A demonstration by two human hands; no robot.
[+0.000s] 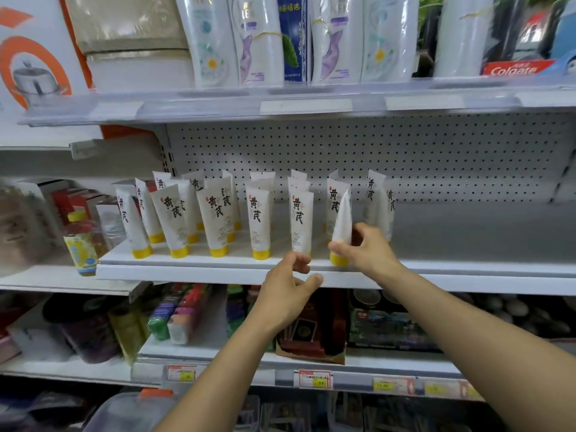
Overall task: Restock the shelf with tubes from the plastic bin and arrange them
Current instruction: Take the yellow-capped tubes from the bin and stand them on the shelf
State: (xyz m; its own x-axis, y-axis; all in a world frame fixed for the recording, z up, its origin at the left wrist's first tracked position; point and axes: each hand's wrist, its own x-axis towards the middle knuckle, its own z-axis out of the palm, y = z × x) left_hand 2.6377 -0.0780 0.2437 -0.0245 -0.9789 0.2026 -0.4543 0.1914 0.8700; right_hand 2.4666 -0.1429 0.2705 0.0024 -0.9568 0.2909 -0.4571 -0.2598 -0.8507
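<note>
Left grip (290, 275) loosely curled, empty, right grip (367, 247) pinching tilted tube (342, 219) on shelf (187, 271)

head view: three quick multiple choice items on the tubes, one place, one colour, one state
1. Where is the tube at the right hand? A top shelf B front of the middle shelf C bottom shelf
2. The tubes' caps are: A red B yellow C blue
3. The right hand: A lies flat B pinches the tube C hangs empty
Key: B, its cap sits by the shelf's front edge; B, every visible cap is yellow; B, fingers curl round its lower part.
</note>
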